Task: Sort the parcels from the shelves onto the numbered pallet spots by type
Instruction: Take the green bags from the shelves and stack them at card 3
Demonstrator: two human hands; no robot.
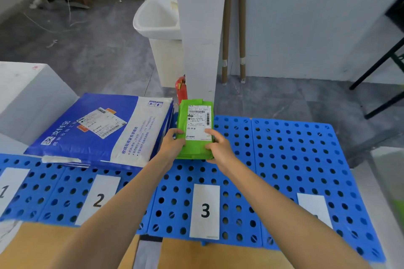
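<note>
Left grip [172, 144]: fingers curled round the near-left edge of the green parcel [195, 120], thumb on top.
Right grip [218, 146]: clasped the near-right edge, thumb on the white label.
Green parcel: over the far end of spot 3 [205, 211] on the blue pallet [295, 155]; contact unclear.
Spot 2 [98, 200]: blue-and-white mailers [105, 129] stacked flat.
White bin [157, 19]: open-topped, beside the pillar; contents unclear.

The green parcel [182, 120] is wrapped in thin, slightly creased plastic film, and a matt white paper label [199, 120] is stuck on it. The blue pallet [295, 148] is moulded of smooth, hard plastic. At nine o'clock, the blue-and-white mailer [65, 129] is seen in glossy plastic. The number sheets [209, 192] are of plain matt paper.
</note>
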